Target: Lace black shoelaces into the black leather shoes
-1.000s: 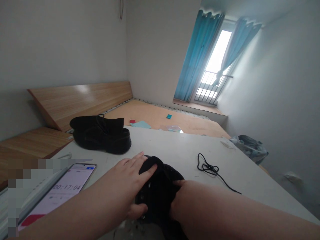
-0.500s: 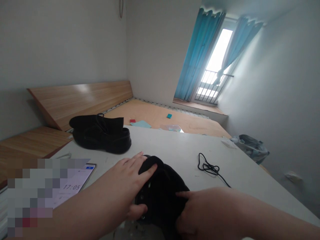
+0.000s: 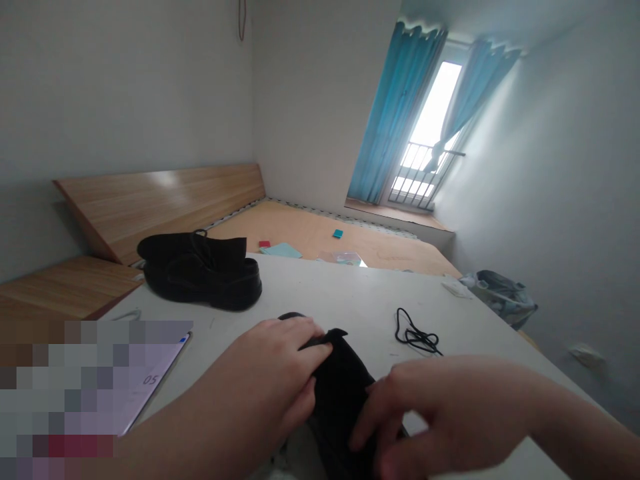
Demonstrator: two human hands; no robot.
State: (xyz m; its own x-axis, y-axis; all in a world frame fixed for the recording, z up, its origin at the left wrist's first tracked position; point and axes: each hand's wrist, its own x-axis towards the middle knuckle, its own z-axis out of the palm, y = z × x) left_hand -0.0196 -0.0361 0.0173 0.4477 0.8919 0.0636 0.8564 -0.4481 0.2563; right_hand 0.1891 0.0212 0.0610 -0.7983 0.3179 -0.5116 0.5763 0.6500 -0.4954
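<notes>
A black shoe (image 3: 345, 383) lies between my hands at the near edge of the white table. My left hand (image 3: 283, 370) is closed on its upper, with the thumb bent in and the fingers over the dark flap. On the shoe's other side, my right hand (image 3: 417, 413) has its fingers curled against the black material. The lower part of this shoe is cut off by the frame and partly hidden by my hands. Another black shoe (image 3: 210, 280), with a lace in it, rests at the table's left. A loose black shoelace (image 3: 419, 339) is tangled on the right.
The white table (image 3: 320, 287) reaches forward to an orange-covered bed (image 3: 390, 247) holding small coloured items. A phone (image 3: 157, 363), partly blurred out, lies left of my forearm. Beyond the table's right edge stands a bagged bin (image 3: 507, 297).
My left hand has shifted slightly right along the shoe and curled its fingers and thumb. The right hand has lifted a little and bent its fingers. The flap now shows a pointed edge.
</notes>
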